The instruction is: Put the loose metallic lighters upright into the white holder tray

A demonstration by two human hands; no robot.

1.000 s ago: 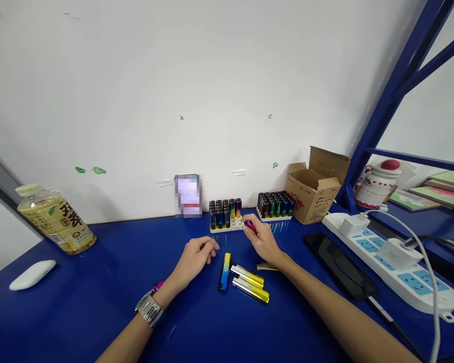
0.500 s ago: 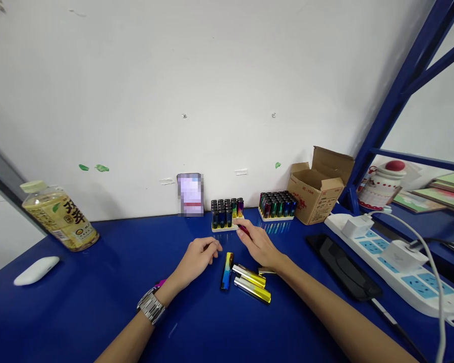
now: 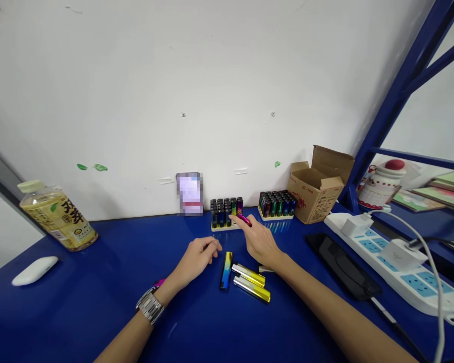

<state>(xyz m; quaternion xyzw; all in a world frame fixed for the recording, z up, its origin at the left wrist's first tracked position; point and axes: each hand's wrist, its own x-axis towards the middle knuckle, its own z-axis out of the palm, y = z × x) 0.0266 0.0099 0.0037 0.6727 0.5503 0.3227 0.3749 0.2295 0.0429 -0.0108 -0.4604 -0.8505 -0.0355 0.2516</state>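
Note:
My right hand point(image 3: 261, 239) is closed on a shiny magenta lighter point(image 3: 244, 219), held tilted just in front of a white tray point(image 3: 220, 229). Upright lighters point(image 3: 220, 210) with black ends fill much of that tray; my fingers cover its front right part. My left hand point(image 3: 200, 256) rests on the table with its fingers curled together and nothing visible in them. Between the hands lie a blue-and-gold lighter point(image 3: 226, 270) and two silver-and-yellow lighters point(image 3: 251, 289). Another yellowish one point(image 3: 265, 269) is partly hidden by my right wrist, and something purple point(image 3: 159, 283) shows behind my left wrist.
A second full tray of lighters point(image 3: 277, 205) stands right of the first, beside an open cardboard box point(image 3: 318, 194). A phone point(image 3: 189, 194) leans on the wall. To the right are a black phone point(image 3: 342, 265) and a power strip point(image 3: 397, 262); a bottle point(image 3: 58, 217) stands left.
My right hand has drawn slightly back and up from the tray, and the magenta lighter now shows more fully, lying more level. My left hand has stayed put.

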